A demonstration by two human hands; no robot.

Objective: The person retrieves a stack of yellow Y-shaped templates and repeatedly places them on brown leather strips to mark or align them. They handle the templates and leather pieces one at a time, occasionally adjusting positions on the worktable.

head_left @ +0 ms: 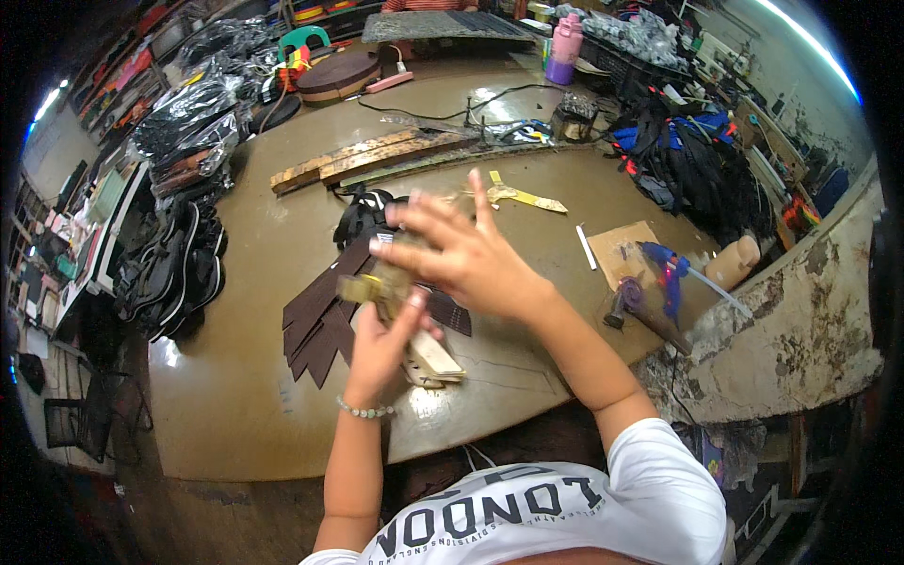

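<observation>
My left hand [379,348], with a beaded bracelet at its wrist, is closed round a bundle of flat yellow and cream pieces [435,360]. The bundle's upper end is smeared by motion, so its exact kind does not show. Over it, my right hand [461,254] is raised with its fingers spread, and it grips nothing I can see. Under and beside the left hand, dark brown strips [315,325] lie fanned out on the table. A black strapped item [363,215] sits just beyond them, partly hidden by the right hand.
Wooden bars [377,160] lie across the far part of the brown table [235,405]. A yellow piece [527,197] rests nearby. At right are a cardboard sheet [612,250] and a heap of black straps [697,169]. Black sandals [179,264] are stacked left; a pink-purple bottle [563,52] stands far off.
</observation>
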